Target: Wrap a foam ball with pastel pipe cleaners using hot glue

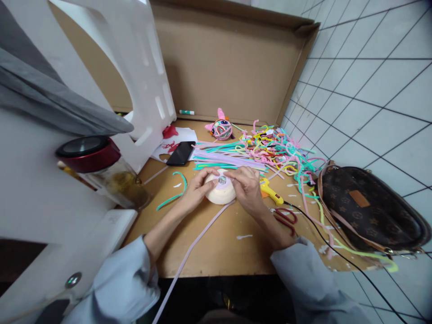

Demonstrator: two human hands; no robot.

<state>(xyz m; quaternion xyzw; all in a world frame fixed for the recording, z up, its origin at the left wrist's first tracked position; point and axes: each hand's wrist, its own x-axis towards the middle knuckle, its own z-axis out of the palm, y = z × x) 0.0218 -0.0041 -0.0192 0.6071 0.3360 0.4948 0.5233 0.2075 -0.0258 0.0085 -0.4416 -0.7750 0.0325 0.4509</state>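
Our table (209, 256) carries the brown bag (374, 202) at its right edge and a tangle of coloured stems (276, 150) towards the far right corner. Straight stems (229, 159) lie beside it, nearer the middle. Our pale dome (216, 198) is about midway between the near and far edges; from beside it, a lilac stem (192, 245) runs over the near edge.

Our left hand (197, 186) is narrow, its fingers gripping the dome's left side. Our right hand (248, 184) is drawn in at the other side; whether it pinches anything, we can't quite tell. We judge this to be fine fingertip work around the small shiny piece (222, 180) on top. Any next move calls for a steady dome and light, exact pressure there.
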